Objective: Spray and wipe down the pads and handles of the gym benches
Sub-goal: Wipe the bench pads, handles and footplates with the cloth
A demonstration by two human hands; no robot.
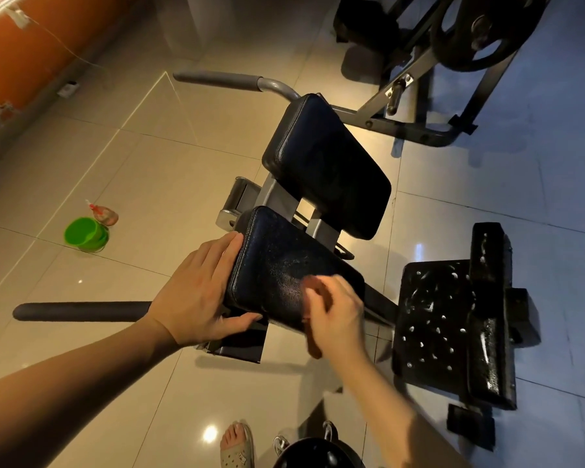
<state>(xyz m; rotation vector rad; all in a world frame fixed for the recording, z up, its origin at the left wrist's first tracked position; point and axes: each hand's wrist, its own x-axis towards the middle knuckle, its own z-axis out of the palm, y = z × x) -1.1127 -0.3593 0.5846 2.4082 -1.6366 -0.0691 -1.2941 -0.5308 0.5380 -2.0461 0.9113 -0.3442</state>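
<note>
Left hand [200, 288] flat; right hand [335, 315] blurred, seemingly curled.

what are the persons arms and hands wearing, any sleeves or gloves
Nothing shows: the left arm and right arm are bare to the frame edge, no sleeves. The left hand has no glove, ring or watch. The right hand is gloveless but blurred, rings unclear.

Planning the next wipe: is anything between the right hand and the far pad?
Nothing visible. The right hand holds a cloth on the near pad; the far pad lies just beyond, its top bare, with only an open gap over the grey frame between them.
</note>
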